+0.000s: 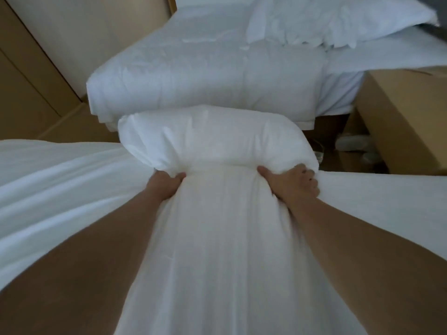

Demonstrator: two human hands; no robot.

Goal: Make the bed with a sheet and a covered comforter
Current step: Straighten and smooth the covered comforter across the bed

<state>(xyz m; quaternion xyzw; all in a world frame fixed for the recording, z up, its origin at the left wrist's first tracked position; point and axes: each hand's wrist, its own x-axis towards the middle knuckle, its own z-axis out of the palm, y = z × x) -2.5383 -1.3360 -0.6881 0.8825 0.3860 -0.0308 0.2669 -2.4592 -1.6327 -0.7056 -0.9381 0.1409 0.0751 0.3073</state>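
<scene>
A puffy white comforter [212,141] bulges out beyond my hands, wrapped in white cover fabric [217,238] that runs back between my forearms toward me. My left hand [165,186] grips the bunched fabric on the left of the bulge, thumb on top. On the right, my right hand [294,183] clutches it with curled fingers. A white sheet [48,184] spreads over the bed on both sides of my arms.
A second bed [205,76] with white bedding stands beyond, with pillows [338,22] at its far right end. A wooden nightstand [406,112] stands at the right, with small items on the floor beside it. Wooden wall panels [31,76] line the left.
</scene>
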